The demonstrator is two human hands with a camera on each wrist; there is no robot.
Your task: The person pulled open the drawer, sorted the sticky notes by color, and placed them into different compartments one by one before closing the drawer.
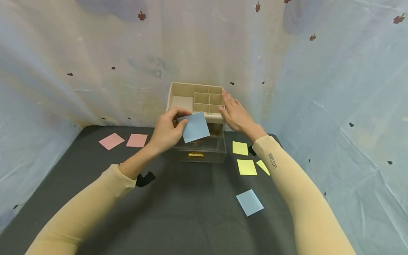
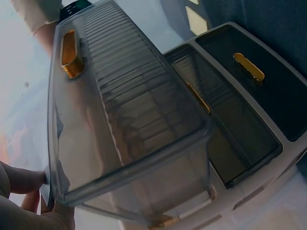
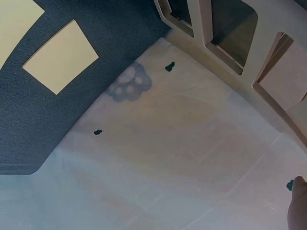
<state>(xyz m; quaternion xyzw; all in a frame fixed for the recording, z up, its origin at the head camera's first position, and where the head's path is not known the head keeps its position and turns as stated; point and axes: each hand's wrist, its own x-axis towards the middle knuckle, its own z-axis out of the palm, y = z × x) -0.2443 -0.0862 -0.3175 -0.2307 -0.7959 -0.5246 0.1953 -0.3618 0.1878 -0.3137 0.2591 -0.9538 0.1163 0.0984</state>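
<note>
My left hand (image 1: 167,130) pinches a light blue sticky note (image 1: 196,128) between thumb and fingers. It holds the note above a pulled-out clear drawer (image 1: 211,156) with a gold handle (image 2: 70,53). The drawer belongs to a beige desk organizer (image 1: 215,118) with an open compartmented top. My right hand (image 1: 237,114) lies with fingers straight along the organizer's right top edge. In the left wrist view, the lower drawers (image 2: 240,129) look pushed in. Only a fingertip of the right hand shows in the right wrist view.
On the dark table (image 1: 178,212), two pink sticky notes (image 1: 111,141) lie left of the organizer. Several yellow notes (image 1: 247,167) lie to its right, partly near my right forearm. Another blue note (image 1: 250,202) is nearer the front. A patterned curtain (image 1: 204,42) hangs behind.
</note>
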